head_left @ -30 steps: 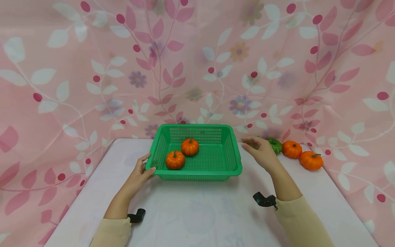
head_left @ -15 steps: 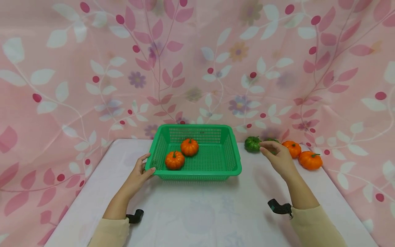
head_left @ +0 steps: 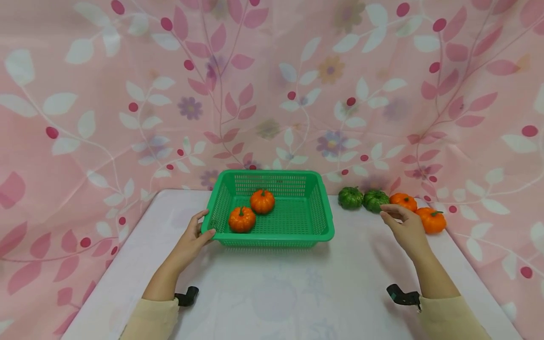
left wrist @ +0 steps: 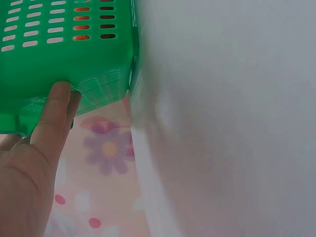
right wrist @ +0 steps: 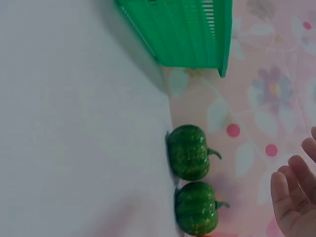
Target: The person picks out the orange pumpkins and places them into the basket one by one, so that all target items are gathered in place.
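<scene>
A green plastic basket [head_left: 276, 237] stands on the table with two small orange pumpkins, one behind [head_left: 262, 202] and one in front [head_left: 242, 220], in its left half. My left hand [head_left: 192, 240] grips the basket's front left corner, thumb on the rim and fingers against the side wall. Nothing is in my right hand [head_left: 405, 227], which hovers with loosely bent fingers before the row at the right. That row holds two green pumpkins, left [head_left: 350, 198] and right [head_left: 375, 201], then two orange ones [head_left: 403, 201] [head_left: 432, 220]. My right hand partly covers the last orange pumpkin.
A white cloth covers the table [head_left: 272, 293]. Behind it hangs a pink curtain [head_left: 272, 94] with leaves and flowers, close to the back of the basket and the pumpkin row. Black wrist cameras sit on the left [head_left: 187, 296] and right [head_left: 403, 296] wrists.
My right hand has moved right, from beside the basket to the orange pumpkins, uncovering both green pumpkins. My left hand and the basket have stayed in place.
</scene>
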The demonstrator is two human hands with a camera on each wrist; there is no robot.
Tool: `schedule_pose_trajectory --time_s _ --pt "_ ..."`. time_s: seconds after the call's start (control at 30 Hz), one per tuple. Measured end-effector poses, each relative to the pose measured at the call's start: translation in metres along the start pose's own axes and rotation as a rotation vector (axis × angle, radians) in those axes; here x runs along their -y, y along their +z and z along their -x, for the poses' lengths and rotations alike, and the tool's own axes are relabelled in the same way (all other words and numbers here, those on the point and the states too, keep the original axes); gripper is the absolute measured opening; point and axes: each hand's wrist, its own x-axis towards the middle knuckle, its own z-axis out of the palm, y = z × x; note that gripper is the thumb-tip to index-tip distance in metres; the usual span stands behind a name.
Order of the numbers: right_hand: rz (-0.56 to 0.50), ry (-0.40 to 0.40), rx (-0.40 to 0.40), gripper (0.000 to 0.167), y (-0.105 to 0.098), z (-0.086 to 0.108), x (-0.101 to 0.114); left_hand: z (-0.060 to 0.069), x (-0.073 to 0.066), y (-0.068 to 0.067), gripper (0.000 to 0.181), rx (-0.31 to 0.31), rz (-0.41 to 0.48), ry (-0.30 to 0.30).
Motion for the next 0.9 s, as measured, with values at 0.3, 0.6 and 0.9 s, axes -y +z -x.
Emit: schedule_pose_trajectory --time_s 0.3,0.6,0.9 --pt "0.042 0.052 -0.06 0.046 -0.013 0.007 -0.023 0.001 -0.002 0.0 0.07 -0.007 -0.004 -0.022" --pt "0.064 0.132 -0.162 0.047 -0.026 0.01 -0.05 0.001 -0.003 0.0 0.073 0.007 0.02 -0.044" --pt "-0.008 0.288 -0.219 0.055 -0.039 0.004 -0.073 0.0 -0.003 0.0 0.073 0.005 0.032 -0.038"
